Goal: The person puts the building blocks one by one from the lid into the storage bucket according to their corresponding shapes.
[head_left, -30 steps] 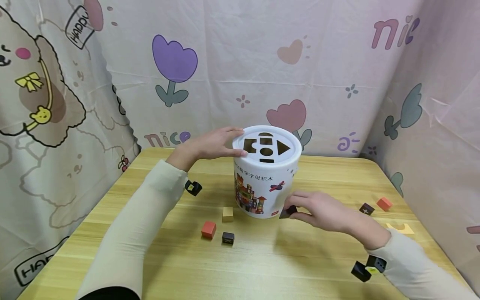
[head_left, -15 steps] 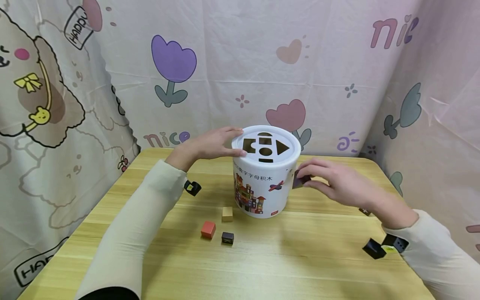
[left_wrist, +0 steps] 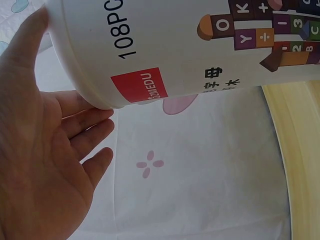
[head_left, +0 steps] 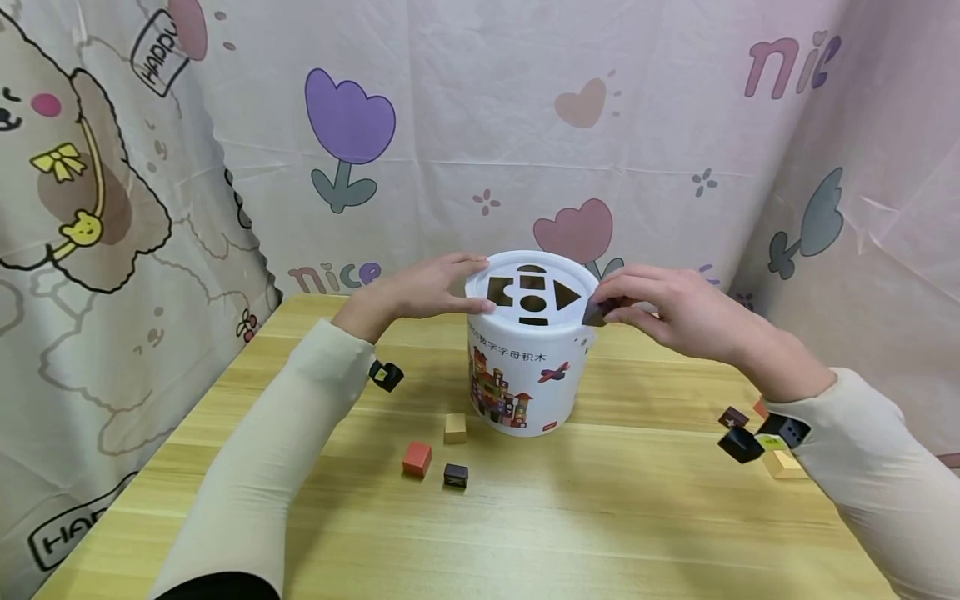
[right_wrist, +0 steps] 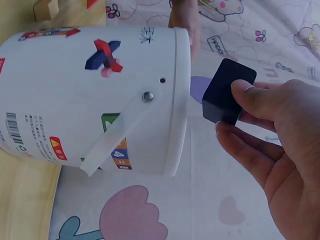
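Observation:
A white toy block bucket (head_left: 517, 375) stands upright on the table, its lid (head_left: 558, 321) cut with shaped holes. My left hand (head_left: 420, 292) rests on the left side of the rim with its fingers fairly straight; the left wrist view shows the fingertips against the lid's edge. My right hand (head_left: 675, 308) pinches a dark block (right_wrist: 227, 90) between thumb and fingers. In the head view the block overlaps the right edge of the lid, close to the triangular hole. The right wrist view shows it just off the top of the bucket.
A yellow block (head_left: 455, 428), a red block (head_left: 417, 459) and a black block (head_left: 456, 476) lie in front of the bucket. Another black block (head_left: 732, 418) and a yellow block (head_left: 783, 465) lie by my right forearm, which partly hides a red one. A printed cloth (head_left: 450, 100) hangs behind.
My right hand has risen with the dark block from beside the bucket's base to the level of its lid. The left hand and the bucket have stayed put.

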The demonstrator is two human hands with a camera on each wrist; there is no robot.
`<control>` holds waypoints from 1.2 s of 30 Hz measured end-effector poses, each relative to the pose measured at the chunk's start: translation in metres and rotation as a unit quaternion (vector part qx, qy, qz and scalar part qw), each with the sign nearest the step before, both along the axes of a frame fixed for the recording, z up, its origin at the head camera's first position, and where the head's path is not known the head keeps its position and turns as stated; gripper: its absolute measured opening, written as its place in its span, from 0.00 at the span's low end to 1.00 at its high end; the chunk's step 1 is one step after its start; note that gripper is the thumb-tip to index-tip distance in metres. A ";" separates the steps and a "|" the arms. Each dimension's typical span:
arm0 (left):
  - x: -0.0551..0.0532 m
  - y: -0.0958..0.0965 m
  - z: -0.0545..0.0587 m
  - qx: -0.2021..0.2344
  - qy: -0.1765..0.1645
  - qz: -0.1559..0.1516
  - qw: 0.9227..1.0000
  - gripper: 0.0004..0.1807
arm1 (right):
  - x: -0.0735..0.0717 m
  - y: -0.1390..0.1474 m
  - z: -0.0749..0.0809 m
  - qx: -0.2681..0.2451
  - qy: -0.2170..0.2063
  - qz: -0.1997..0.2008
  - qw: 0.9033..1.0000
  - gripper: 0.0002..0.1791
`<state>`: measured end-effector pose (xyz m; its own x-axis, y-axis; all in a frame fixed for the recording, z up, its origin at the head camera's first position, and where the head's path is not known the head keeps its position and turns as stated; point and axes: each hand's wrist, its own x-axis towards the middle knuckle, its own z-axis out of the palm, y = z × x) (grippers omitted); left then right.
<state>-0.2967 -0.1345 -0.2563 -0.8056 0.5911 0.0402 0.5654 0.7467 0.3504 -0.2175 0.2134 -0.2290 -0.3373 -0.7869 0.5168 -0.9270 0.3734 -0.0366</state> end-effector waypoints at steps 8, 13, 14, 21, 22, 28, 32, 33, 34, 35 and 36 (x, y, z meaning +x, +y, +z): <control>0.000 0.002 0.002 -0.003 0.005 -0.006 1.000 0.53 | -0.016 -0.004 0.004 -0.003 0.013 -0.016 1.000 0.21; 0.000 0.002 0.001 -0.003 0.010 -0.009 1.000 0.53 | -0.027 -0.008 0.007 0.005 0.004 -0.029 1.000 0.16; -0.001 0.002 0.000 -0.002 0.010 -0.009 1.000 0.53 | -0.029 -0.009 0.008 0.008 0.001 -0.032 0.999 0.16; -0.002 -0.001 -0.001 0.000 0.011 -0.009 1.000 0.53 | -0.041 -0.021 0.013 0.033 -0.021 -0.052 0.998 0.11; -0.002 -0.001 -0.002 -0.001 0.011 -0.008 1.000 0.53 | -0.043 -0.023 0.013 0.037 -0.024 -0.057 0.997 0.10; -0.001 -0.002 -0.002 -0.003 0.011 -0.005 1.000 0.53 | -0.049 -0.031 0.013 0.059 -0.054 -0.084 0.993 0.09; -0.002 -0.002 -0.003 -0.002 0.012 -0.007 1.000 0.53 | -0.054 -0.035 0.011 0.073 -0.065 -0.098 0.990 0.11; -0.002 -0.002 -0.003 -0.003 0.013 -0.007 1.000 0.53 | -0.055 -0.036 0.010 0.078 -0.068 -0.102 0.989 0.11; -0.002 -0.002 -0.003 -0.003 0.013 -0.006 1.000 0.53 | -0.056 -0.037 0.009 0.082 -0.072 -0.104 0.989 0.12; -0.002 -0.002 -0.003 -0.003 0.012 -0.005 1.000 0.53 | -0.057 -0.038 0.008 0.085 -0.076 -0.107 0.988 0.12; -0.002 -0.002 -0.003 -0.003 0.011 -0.004 1.000 0.53 | -0.058 -0.039 0.007 0.088 -0.079 -0.110 0.987 0.13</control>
